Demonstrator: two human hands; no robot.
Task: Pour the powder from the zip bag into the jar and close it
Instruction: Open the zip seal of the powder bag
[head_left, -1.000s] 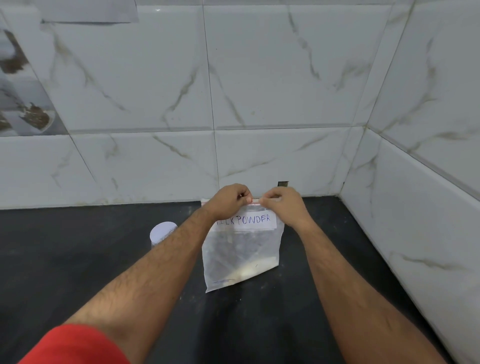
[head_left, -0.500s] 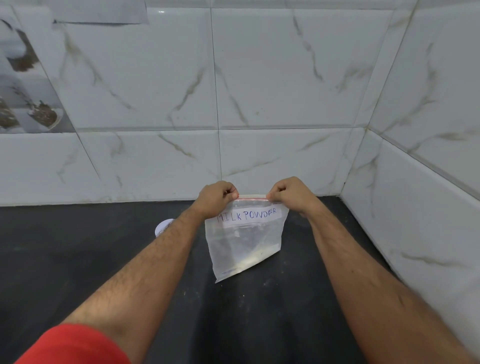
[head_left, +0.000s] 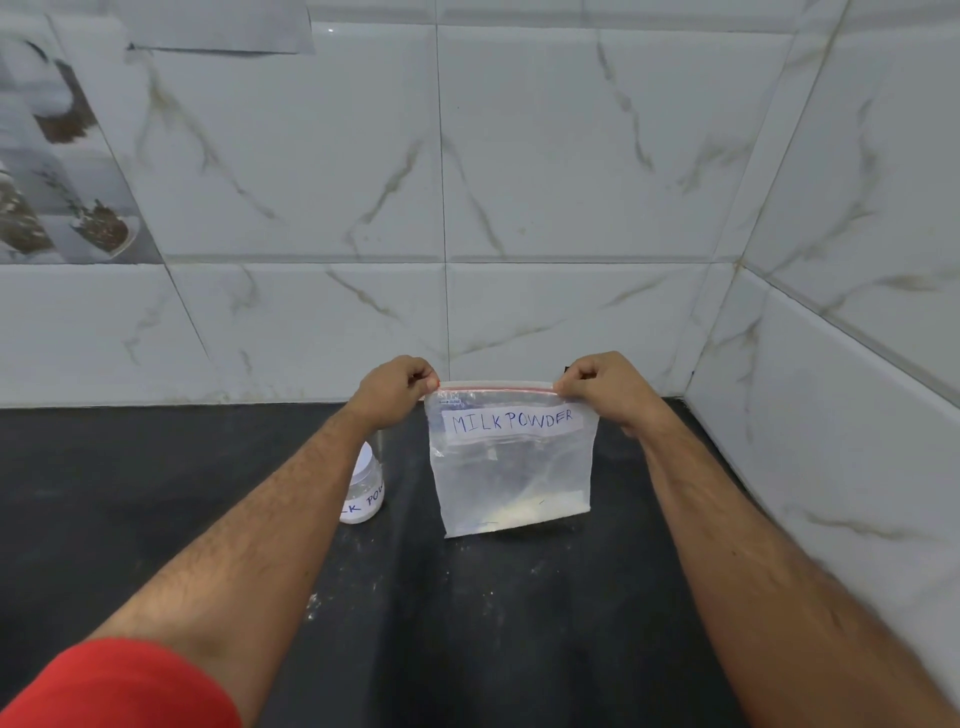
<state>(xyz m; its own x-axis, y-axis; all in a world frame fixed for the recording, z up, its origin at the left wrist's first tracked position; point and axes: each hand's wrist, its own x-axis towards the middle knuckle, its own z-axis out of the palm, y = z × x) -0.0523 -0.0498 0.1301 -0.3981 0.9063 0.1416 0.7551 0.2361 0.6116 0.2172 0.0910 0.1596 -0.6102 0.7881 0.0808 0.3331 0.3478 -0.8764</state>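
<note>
A clear zip bag (head_left: 511, 478) labelled "MILK POWDER" hangs upright above the black counter, with a little pale powder at its bottom. Its red zip strip runs straight between my hands. My left hand (head_left: 393, 387) pinches the top left corner of the bag. My right hand (head_left: 602, 387) pinches the top right corner. A small clear jar (head_left: 366, 491) with a handwritten label and a white top stands on the counter left of the bag, partly hidden behind my left forearm.
The black counter (head_left: 467, 623) meets white marble-look tiled walls at the back (head_left: 519, 208) and on the right (head_left: 831, 415), forming a corner. A few specks of powder lie on the counter near my left forearm.
My hands have slid apart along the zip strip, from its middle out to the bag's two top corners. The bag now hangs flat and straight, and more of the jar shows.
</note>
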